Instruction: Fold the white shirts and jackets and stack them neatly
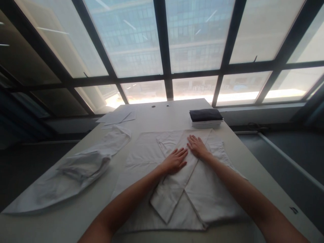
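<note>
White cloth [143,148] spread on the table [162,118], in front of the person, with layers folded across it; a slanting flap [169,202] points toward the near edge. Left hand [176,160] lies palm down on the cloth, fingers stretched out, gripping nothing. Right hand [197,145] likewise flat, slightly farther forward. Hands close together; whether fingertips touch, cannot tell. To the left, a rumpled white piece [86,165]. Beyond it, papers [117,116] at the far left corner. Far right: dark fabric [205,114] atop a white stack [206,125].
</note>
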`<state>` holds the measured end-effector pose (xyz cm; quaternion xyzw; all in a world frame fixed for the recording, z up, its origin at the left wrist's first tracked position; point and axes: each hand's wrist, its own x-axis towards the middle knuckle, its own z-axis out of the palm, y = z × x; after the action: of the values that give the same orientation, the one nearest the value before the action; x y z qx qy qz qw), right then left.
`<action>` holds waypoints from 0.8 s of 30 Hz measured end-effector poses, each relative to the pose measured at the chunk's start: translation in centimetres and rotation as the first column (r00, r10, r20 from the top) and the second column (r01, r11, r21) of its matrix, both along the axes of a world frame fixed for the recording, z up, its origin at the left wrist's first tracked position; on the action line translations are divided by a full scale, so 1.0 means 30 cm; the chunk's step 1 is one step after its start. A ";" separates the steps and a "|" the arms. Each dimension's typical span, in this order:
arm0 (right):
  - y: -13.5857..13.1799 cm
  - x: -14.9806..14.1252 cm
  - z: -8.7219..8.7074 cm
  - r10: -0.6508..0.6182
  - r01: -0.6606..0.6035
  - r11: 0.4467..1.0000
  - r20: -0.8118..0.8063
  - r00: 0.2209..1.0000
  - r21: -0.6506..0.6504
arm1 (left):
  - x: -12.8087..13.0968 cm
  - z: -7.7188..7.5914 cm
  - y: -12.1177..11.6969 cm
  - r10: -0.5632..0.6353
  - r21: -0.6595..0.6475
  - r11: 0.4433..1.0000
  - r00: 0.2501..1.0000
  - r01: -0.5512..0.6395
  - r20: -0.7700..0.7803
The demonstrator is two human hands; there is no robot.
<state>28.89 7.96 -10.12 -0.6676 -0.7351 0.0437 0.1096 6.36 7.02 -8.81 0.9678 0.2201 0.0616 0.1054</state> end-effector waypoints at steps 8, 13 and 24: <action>-0.004 -0.008 0.000 -0.028 0.028 1.000 0.020 0.999 0.001 | -0.230 0.048 -0.185 -0.073 -0.009 0.997 0.995 0.072 -0.062; 0.002 -0.006 -0.009 -0.045 0.045 0.999 0.044 0.998 -0.003 | -0.275 0.065 -0.238 -0.097 -0.049 0.994 0.994 0.095 -0.043; -0.002 -0.002 -0.015 -0.048 0.047 0.999 0.042 0.998 0.016 | -0.278 0.011 -0.144 0.562 -0.487 0.808 0.680 -0.331 0.471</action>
<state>28.84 7.91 -10.57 -0.6848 -0.7215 0.0217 0.1001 -2.00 2.71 -8.47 0.7754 0.4167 0.3442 0.3266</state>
